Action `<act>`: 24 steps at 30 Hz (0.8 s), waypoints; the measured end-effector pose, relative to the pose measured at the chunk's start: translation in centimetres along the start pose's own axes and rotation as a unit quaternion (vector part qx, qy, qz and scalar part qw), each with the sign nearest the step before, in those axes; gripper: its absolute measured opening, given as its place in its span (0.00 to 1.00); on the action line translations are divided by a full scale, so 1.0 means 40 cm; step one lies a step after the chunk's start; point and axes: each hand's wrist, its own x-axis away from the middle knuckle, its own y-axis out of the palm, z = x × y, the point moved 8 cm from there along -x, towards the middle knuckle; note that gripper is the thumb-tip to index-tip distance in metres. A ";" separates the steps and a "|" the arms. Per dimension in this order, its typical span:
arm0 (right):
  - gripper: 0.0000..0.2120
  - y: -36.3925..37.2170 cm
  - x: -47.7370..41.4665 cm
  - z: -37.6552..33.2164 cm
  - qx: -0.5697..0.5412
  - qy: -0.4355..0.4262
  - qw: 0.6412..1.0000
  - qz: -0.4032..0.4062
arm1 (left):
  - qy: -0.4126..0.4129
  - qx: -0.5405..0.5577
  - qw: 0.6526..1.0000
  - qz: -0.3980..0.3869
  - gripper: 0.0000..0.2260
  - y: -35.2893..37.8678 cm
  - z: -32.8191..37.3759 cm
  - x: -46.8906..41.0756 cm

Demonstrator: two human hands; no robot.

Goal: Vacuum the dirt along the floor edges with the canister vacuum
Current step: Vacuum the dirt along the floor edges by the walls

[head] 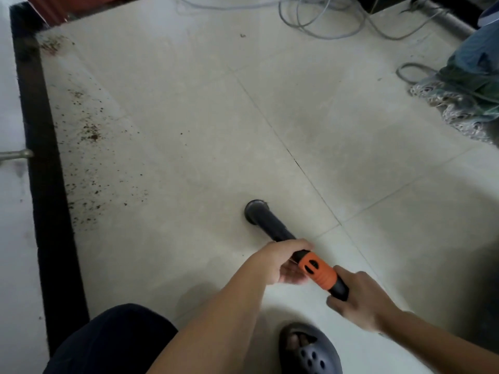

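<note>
While your left hand (280, 261) and right hand (361, 298) both curl round the wand (275, 229), its axis runs forward-left from your fingers (293, 243) to the nozzle (255, 209). Dirt (90, 134) lies well left of the nozzle, strung along the skirting (46, 147); your left hand is nearer.

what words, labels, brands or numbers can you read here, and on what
None: no readable text anywhere in this view.
Orange grip on the vacuum wand: only slots and ridges, no lettering visible.
Dark clog: only holes, no brand visible.
</note>
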 end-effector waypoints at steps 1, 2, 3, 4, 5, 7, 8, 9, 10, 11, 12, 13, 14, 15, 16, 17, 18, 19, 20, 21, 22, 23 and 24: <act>0.11 0.013 -0.018 -0.037 0.015 -0.026 0.999 -0.014 | 0.002 0.017 1.000 0.017 0.16 -0.041 -0.004 0.009; 0.12 0.019 -0.039 -0.073 0.028 -0.047 0.998 -0.023 | 0.009 0.034 0.999 0.036 0.15 -0.078 -0.001 0.017; 0.12 0.018 -0.061 -0.107 0.038 -0.062 0.997 -0.024 | 0.018 0.051 0.997 0.053 0.13 -0.110 0.010 0.019; 0.13 0.011 -0.085 -0.136 0.045 -0.071 0.996 -0.020 | 0.031 0.066 0.995 0.069 0.13 -0.138 0.028 0.020; 0.13 0.001 -0.111 -0.160 0.048 -0.075 0.996 -0.012 | 0.046 0.079 0.992 0.085 0.15 -0.161 0.051 0.017; 0.12 -0.022 -0.168 -0.202 0.040 -0.076 0.996 0.005 | 0.079 0.101 0.984 0.121 0.21 -0.205 0.111 0.011; 0.11 -0.032 -0.196 -0.224 0.033 -0.075 0.997 0.010 | 0.095 0.110 0.979 0.142 0.24 -0.226 0.142 0.008; 0.11 -0.042 -0.230 -0.252 0.030 -0.079 0.996 0.014 | 0.111 0.119 0.973 0.164 0.26 -0.253 0.175 0.006; 0.11 -0.050 -0.265 -0.284 0.030 -0.086 0.996 0.017 | 0.125 0.128 0.966 0.185 0.26 -0.284 0.209 0.008; 0.12 -0.059 -0.300 -0.318 0.030 -0.094 0.995 0.022 | 0.138 0.133 0.960 0.206 0.26 -0.318 0.244 0.012; 0.12 -0.067 -0.336 -0.351 0.028 -0.102 0.994 0.027 | 0.150 0.136 0.953 0.226 0.26 -0.354 0.280 0.017; 0.11 -0.074 -0.370 -0.384 0.028 -0.109 0.993 0.032 | 0.160 0.137 0.947 0.241 0.26 -0.391 0.314 0.022; 0.11 -0.080 -0.402 -0.414 0.030 -0.114 0.992 0.036 | 0.170 0.139 0.942 0.253 0.27 -0.425 0.346 0.028; 0.11 -0.084 -0.432 -0.440 0.033 -0.118 0.992 0.040 | 0.179 0.139 0.938 0.261 0.28 -0.456 0.376 0.033; 0.11 -0.088 -0.460 -0.462 0.034 -0.122 0.991 0.043 | 0.186 0.138 0.935 0.268 0.28 -0.481 0.403 0.037; 0.11 -0.093 -0.484 -0.480 0.034 -0.126 0.990 0.044 | 0.190 0.136 0.933 0.273 0.29 -0.500 0.426 0.039; 0.11 -0.098 -0.507 -0.496 0.034 -0.128 0.990 0.044 | 0.191 0.134 0.932 0.277 0.29 -0.515 0.445 0.041; 0.11 -0.105 -0.528 -0.509 0.033 -0.129 0.990 0.044 | 0.193 0.134 0.931 0.279 0.28 -0.529 0.464 0.038; 0.11 -0.113 -0.551 -0.520 0.031 -0.130 0.990 0.045 | 0.194 0.138 0.930 0.280 0.28 -0.540 0.484 0.036; 0.11 -0.121 -0.574 -0.532 0.028 -0.131 0.990 0.044 | 0.195 0.142 0.928 0.283 0.27 -0.551 0.504 0.033; 0.11 -0.128 -0.596 -0.543 0.024 -0.133 0.990 0.042 | 0.196 0.144 0.926 0.288 0.26 -0.563 0.524 0.030; 0.12 -0.136 -0.616 -0.553 0.014 -0.135 0.990 0.040 | 0.197 0.145 0.925 0.290 0.26 -0.573 0.543 0.028; 0.12 -0.144 -0.632 -0.562 0.000 -0.139 0.990 0.037 | 0.198 0.147 0.925 0.289 0.25 -0.582 0.561 0.026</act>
